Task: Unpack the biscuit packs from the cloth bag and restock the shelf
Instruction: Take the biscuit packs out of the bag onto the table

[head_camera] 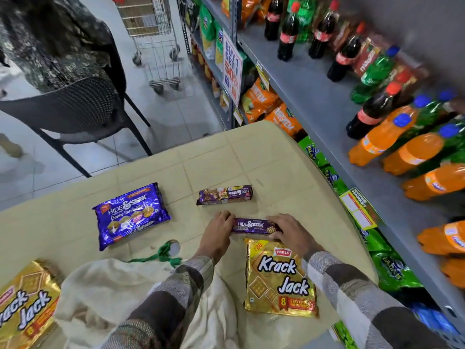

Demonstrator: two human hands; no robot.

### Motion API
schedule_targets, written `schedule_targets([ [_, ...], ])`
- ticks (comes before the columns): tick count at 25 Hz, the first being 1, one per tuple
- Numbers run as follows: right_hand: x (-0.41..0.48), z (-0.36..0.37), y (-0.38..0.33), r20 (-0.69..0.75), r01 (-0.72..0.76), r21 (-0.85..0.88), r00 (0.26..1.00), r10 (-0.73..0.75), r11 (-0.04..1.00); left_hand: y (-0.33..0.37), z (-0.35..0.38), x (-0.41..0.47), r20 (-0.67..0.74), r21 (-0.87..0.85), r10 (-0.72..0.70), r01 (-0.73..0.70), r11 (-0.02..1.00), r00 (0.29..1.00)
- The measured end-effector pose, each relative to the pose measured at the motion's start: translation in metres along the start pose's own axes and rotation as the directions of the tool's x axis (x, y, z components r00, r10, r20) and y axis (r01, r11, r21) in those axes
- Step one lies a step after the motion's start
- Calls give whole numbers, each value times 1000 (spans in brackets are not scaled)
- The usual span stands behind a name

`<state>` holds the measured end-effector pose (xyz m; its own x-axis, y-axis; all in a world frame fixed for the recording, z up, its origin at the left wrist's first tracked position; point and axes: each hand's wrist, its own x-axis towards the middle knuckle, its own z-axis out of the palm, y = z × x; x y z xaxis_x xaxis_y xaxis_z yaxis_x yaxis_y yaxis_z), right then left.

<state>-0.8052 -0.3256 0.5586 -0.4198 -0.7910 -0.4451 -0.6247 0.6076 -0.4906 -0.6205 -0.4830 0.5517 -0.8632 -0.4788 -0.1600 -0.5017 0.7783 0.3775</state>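
My left hand (218, 231) grips the left end of the slim Hide & Seek pack (253, 225), right hand (289, 233) the right end, just beyond the Krack Jack pack (280, 278).

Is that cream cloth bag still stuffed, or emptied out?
Mostly emptied, it seems: the cloth bag lies slumped on the table, with biscuit packs lying outside. Whether any remain inside, cannot tell.

Chair (75, 107), trolley (156, 41), cola bottles (286, 39), possibly orange soda (385, 137)
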Motion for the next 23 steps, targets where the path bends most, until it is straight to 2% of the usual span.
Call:
schedule_targets([
  [5, 2, -10, -24, -76, 63, -25, 995, -65, 998, -9, -21, -3, 1, 29, -41, 40, 999, 999],
  [13, 47, -49, -87, -180, 225, -82, 955, -237, 971, -45, -84, 23, -148, 45, -77, 85, 995, 986],
  [23, 96, -49, -87, -109, 231, -159, 962, -250, 960, -62, -69, 49, -128, -16, -136, 135, 991, 982],
])
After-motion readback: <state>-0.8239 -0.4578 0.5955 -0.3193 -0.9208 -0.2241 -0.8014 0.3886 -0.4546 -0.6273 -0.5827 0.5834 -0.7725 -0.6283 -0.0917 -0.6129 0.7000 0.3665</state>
